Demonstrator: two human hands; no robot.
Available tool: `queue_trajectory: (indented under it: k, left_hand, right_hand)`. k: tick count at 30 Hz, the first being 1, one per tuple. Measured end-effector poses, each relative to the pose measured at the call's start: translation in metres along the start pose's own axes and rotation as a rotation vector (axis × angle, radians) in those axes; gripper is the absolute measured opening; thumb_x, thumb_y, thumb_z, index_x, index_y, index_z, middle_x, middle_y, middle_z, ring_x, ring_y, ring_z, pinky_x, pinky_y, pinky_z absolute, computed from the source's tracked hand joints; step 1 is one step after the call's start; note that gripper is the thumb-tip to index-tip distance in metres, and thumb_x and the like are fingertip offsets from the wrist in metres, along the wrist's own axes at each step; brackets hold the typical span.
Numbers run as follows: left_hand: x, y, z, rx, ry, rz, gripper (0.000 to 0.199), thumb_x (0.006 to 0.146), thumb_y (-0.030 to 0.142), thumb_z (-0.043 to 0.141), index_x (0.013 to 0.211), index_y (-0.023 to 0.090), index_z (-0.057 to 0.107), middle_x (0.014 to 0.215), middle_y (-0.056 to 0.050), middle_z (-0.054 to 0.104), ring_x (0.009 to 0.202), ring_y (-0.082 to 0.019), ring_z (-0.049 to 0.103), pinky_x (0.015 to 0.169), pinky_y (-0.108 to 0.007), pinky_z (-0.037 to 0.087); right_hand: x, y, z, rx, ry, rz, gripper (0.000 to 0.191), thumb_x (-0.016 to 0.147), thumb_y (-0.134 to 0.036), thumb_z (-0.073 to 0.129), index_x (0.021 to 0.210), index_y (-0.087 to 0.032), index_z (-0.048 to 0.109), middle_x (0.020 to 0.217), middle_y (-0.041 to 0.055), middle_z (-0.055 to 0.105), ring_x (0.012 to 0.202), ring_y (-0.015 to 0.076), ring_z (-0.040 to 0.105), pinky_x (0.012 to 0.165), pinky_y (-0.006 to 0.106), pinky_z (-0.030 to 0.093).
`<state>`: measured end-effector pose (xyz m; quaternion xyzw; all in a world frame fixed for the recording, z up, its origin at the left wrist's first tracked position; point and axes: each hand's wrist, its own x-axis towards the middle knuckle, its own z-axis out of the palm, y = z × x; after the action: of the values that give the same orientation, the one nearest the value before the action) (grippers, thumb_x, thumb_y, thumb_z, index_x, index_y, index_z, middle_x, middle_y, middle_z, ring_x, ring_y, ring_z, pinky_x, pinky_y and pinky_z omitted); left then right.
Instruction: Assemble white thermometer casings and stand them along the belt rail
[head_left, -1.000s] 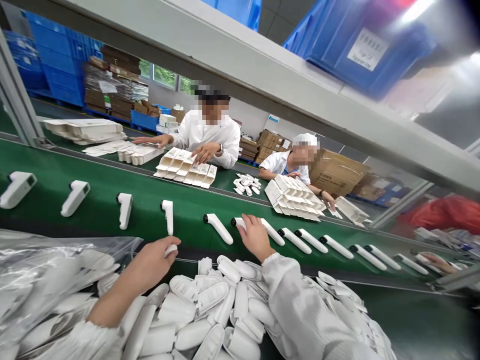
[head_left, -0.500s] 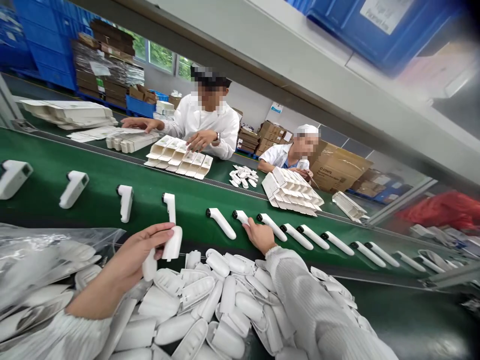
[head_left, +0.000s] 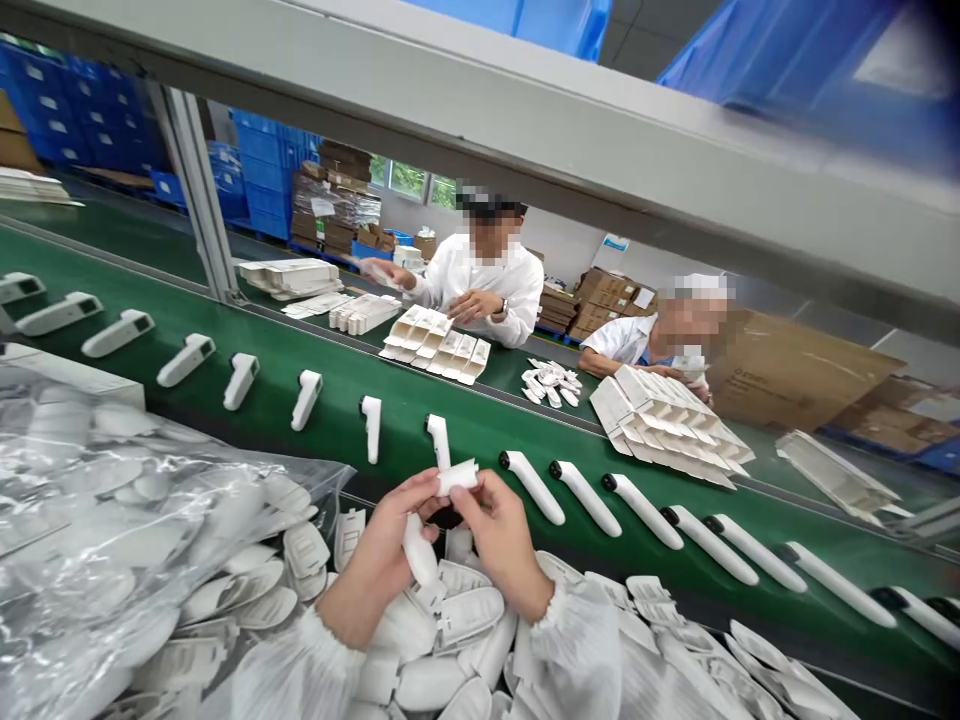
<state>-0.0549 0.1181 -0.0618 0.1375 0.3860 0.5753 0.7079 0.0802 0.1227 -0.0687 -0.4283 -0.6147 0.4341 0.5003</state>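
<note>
left hand [head_left: 382, 550] and right hand [head_left: 501, 530] pinch a cover [head_left: 457, 478], fingers nearly closed; the left's spare piece [head_left: 420, 552] (tucked low) could slip if loosely held.

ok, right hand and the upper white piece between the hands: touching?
Touching. In the head view, the right hand has its thumb against the upper white piece, with no gap showing.

Blue crates [head_left: 266, 175] are stacked at left rear, beside film-wrapped cartons [head_left: 335, 208]. A large brown carton [head_left: 799, 370] stands at right rear, near a co-worker [head_left: 619, 343] in white.
</note>
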Motion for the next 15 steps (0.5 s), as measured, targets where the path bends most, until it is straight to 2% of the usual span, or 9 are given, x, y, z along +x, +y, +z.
queue_trajectory:
  k: [2,4,7,9,12,15]
  left_hand:
    - [0.000,0.001,-0.002,0.032,-0.011,0.018,0.019,0.072,0.013,0.072,0.089,0.015,0.063,0.075,0.000,0.057,0.060,-0.008,0.054,0.034,-0.012,0.029]
    - [0.002,0.003,-0.004,0.067,-0.036,0.015,0.020,0.068,0.015,0.077,0.081,0.014,0.063,0.069,0.001,0.055,0.054,-0.008,0.049,0.033,-0.012,0.025]
    - [0.007,0.002,-0.010,0.083,-0.046,-0.012,0.022,0.063,0.015,0.079,0.076,0.014,0.061,0.075,-0.003,0.061,0.050,-0.007,0.047,0.032,-0.014,0.024]
    - [0.011,0.002,-0.014,0.061,-0.011,-0.023,0.021,0.062,0.012,0.076,0.077,0.014,0.061,0.075,-0.003,0.060,0.047,-0.007,0.045,0.032,-0.015,0.023]
    - [0.015,0.003,-0.020,-0.030,0.052,-0.018,0.024,0.058,0.005,0.064,0.080,0.013,0.060,0.071,0.000,0.054,0.048,-0.007,0.043,0.034,-0.016,0.026]
    - [0.017,0.008,-0.023,-0.146,0.068,0.012,0.037,0.045,0.000,0.051,0.079,0.013,0.058,0.074,0.000,0.053,0.053,-0.006,0.044,0.041,-0.016,0.033]
  right_hand:
    - [0.013,0.002,0.009,0.076,0.073,0.018,0.029,0.085,-0.045,0.066,0.078,-0.019,0.056,0.074,-0.0012,0.059,0.070,0.0161,0.057,0.062,0.025,0.047]
    - [0.025,0.003,0.015,0.161,0.090,0.082,0.032,0.080,-0.047,0.069,0.075,-0.019,0.053,0.070,-0.0024,0.056,0.066,0.0154,0.056,0.059,0.025,0.047]
    - [0.039,0.006,0.018,0.274,0.082,0.225,0.034,0.071,-0.045,0.074,0.079,-0.020,0.053,0.065,-0.0037,0.056,0.057,0.0147,0.055,0.055,0.025,0.048]
    - [0.046,0.011,0.015,0.273,0.099,0.285,0.036,0.066,-0.041,0.074,0.087,-0.020,0.053,0.065,-0.0026,0.060,0.055,0.0158,0.056,0.054,0.027,0.050]
    - [0.054,0.021,-0.001,0.036,0.096,0.233,0.034,0.071,-0.038,0.067,0.096,-0.019,0.055,0.065,-0.0022,0.060,0.056,0.0175,0.057,0.051,0.027,0.051]
    - [0.058,0.032,-0.019,-0.429,-0.035,0.098,0.021,0.082,-0.026,0.055,0.102,-0.020,0.058,0.067,-0.0032,0.057,0.057,0.0171,0.057,0.051,0.025,0.048]
